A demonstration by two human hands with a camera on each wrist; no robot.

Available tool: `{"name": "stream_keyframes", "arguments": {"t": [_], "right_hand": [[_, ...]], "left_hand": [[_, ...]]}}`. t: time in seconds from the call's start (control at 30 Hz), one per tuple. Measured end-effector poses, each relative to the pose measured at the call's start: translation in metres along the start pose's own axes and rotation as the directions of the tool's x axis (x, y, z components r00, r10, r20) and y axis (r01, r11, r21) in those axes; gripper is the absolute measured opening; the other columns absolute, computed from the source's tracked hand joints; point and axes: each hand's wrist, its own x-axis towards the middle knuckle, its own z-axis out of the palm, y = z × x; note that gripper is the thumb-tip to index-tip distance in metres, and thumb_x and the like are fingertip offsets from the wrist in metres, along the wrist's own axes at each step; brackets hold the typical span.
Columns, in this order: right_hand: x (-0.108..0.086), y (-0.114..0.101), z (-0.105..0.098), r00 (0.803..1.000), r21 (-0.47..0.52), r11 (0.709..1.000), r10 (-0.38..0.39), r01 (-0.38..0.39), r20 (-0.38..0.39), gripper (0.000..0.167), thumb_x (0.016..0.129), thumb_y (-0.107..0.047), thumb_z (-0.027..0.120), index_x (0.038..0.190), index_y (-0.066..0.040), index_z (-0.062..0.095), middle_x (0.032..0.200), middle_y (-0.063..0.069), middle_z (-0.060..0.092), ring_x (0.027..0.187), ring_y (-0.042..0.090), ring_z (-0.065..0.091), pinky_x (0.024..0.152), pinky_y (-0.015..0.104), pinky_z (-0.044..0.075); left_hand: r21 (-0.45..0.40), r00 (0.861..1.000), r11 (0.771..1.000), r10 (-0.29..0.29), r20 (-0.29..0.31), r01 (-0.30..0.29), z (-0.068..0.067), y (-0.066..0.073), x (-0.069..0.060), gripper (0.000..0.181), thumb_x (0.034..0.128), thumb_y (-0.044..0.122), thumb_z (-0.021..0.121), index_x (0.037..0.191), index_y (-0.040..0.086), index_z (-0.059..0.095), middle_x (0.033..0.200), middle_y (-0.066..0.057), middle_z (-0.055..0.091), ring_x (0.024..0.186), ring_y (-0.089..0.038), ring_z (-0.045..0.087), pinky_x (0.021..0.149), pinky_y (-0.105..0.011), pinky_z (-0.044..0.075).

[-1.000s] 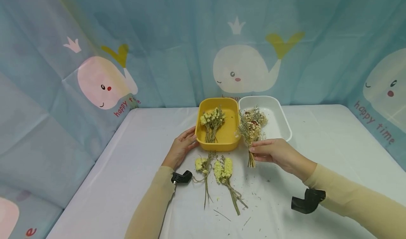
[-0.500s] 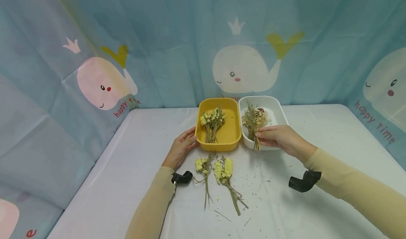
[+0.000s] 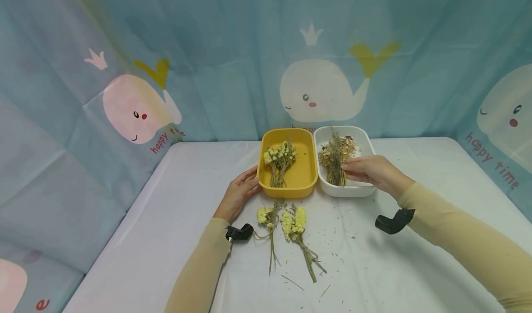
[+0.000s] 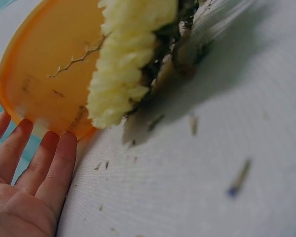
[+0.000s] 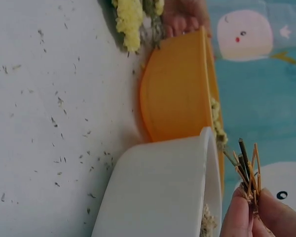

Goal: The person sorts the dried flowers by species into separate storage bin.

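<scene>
My right hand (image 3: 371,171) pinches the stems of a dried flower bouquet (image 3: 337,156) over the white bin (image 3: 349,192). In the right wrist view, the cut stem ends (image 5: 249,170) stick up between thumb and fingers, above the bin's rim. Pale dried flowers and a dark red bloom lie in the bin behind the bouquet. My left hand (image 3: 239,193) rests its fingers, fairly straight, against the left side of the yellow bin (image 3: 287,193). Small yellow flower bunches (image 3: 280,160) lie inside that bin on its left side.
Two yellow dried flower bunches, one on the left (image 3: 268,218) and one on the right (image 3: 296,225), lie on the white table before the yellow bin. Loose stem bits (image 3: 293,282) and crumbs are scattered near them. A whale-print curtain (image 3: 232,73) hangs behind.
My right hand has moved forward and slightly right, carrying the bouquet from the gap between the bins to over the white bin. The left hand has stayed at the yellow bin.
</scene>
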Motion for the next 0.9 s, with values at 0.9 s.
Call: {"name": "stream_keyframes", "arguments": {"t": [0.9], "right_hand": [[0.032, 0.016, -0.008, 0.995, -0.046, 0.999, -0.009, 0.005, -0.099, 0.043, 0.092, -0.004, 0.068, 0.130, 0.011, 0.054, 0.074, -0.009, 0.071, 0.069, 0.003, 0.071, 0.075, 0.022, 0.062]], "left_hand": [[-0.014, 1.000, 1.000, -0.005, -0.008, 0.005, -0.001, -0.001, 0.000, 0.051, 0.1008, 0.015, 0.059, 0.150, 0.015, 0.044, 0.156, -0.005, 0.043, 0.142, -0.024, 0.045, 0.107, -0.034, 0.052]]}}
